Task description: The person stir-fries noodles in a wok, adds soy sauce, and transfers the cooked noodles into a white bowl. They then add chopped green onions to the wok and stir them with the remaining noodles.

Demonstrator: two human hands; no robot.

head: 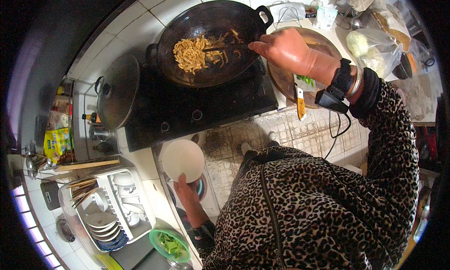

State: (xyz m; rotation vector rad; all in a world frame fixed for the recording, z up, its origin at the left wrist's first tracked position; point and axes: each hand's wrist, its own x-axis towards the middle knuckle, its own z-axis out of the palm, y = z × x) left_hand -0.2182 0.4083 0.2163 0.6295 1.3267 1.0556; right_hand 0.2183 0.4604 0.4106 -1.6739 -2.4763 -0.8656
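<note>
My right hand [284, 50] is closed on a dark cooking utensil [228, 48] whose far end reaches into the food; its head cannot be made out. Browned strips of food [191, 54] lie in the black two-handled wok [211, 78], mostly left of the utensil's tip. Low and to the left, my left hand [186, 191] grips the rim of a white bowl [182, 159]. The bowl is held off the stove's front edge, and no food shows inside it.
The wok stands on a black stove [225, 101]. On a round wooden board [284, 73] lie a knife [300, 103] and chopped greens [305, 80]. A pan lid [119, 91] leans at left. Nearby are a dish rack [140, 231] and a green basket of leaves [154, 236].
</note>
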